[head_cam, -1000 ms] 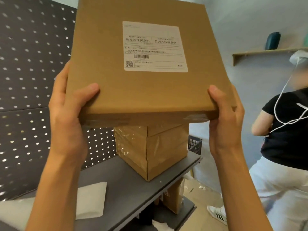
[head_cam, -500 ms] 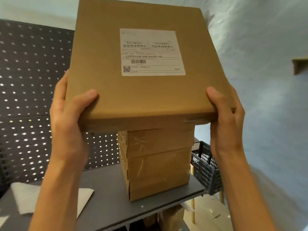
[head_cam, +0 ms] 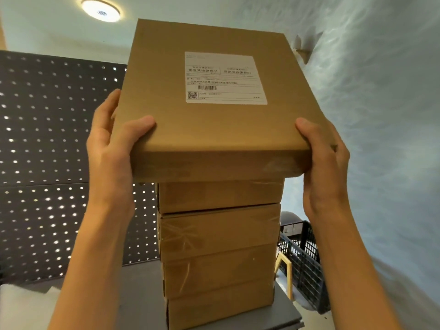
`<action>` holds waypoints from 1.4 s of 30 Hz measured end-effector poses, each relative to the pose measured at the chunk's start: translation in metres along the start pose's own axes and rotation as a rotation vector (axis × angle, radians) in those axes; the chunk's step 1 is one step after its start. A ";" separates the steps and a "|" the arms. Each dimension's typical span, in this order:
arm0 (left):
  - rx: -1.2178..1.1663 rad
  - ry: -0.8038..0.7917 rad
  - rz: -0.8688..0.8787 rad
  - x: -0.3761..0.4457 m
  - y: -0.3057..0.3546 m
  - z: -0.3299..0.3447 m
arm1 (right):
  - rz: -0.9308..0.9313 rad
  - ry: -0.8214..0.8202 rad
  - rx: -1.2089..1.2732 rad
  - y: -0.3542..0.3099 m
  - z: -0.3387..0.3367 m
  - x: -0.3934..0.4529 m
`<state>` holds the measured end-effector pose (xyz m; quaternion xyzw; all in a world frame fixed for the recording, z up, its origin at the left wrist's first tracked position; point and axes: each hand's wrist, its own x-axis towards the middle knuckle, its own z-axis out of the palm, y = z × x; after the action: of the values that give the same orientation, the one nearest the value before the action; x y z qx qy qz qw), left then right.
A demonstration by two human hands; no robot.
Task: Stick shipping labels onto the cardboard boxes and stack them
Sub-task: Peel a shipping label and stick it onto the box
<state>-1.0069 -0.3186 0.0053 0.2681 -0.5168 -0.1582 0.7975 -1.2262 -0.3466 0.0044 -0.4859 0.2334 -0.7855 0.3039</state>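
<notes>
A flat cardboard box with a white shipping label on its top face is held up in front of me. My left hand grips its near left corner, thumb on top. My right hand grips the near right corner the same way. Just below it stands a stack of several taped cardboard boxes on a grey table. The held box hides the top of the stack, so I cannot tell whether they touch.
A dark pegboard rises behind the table on the left. A black plastic crate sits to the right of the stack, beside the pale wall. White paper lies at the table's left. A ceiling lamp glows above.
The stack has come closer and now sits squarely under the held box. My view has tilted upward, showing the ceiling lamp. Both hands keep the same grip.
</notes>
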 end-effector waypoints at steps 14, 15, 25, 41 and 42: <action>0.113 0.019 -0.053 0.018 -0.032 0.039 | 0.132 -0.053 -0.119 0.033 -0.014 0.062; 0.123 0.033 -0.060 0.018 -0.034 0.040 | 0.139 -0.072 -0.118 0.035 -0.015 0.064; 0.207 0.103 -0.138 0.018 -0.035 0.045 | 0.160 -0.224 -0.132 0.052 -0.018 0.078; 0.257 0.128 -0.283 0.028 -0.039 0.047 | 0.208 -0.298 -0.180 0.062 -0.015 0.087; 0.261 0.132 -0.293 0.029 -0.040 0.046 | 0.217 -0.300 -0.178 0.063 -0.014 0.087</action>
<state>-1.0360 -0.3780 0.0179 0.4513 -0.4351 -0.1862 0.7566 -1.2532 -0.4517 0.0106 -0.5944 0.3049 -0.6432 0.3741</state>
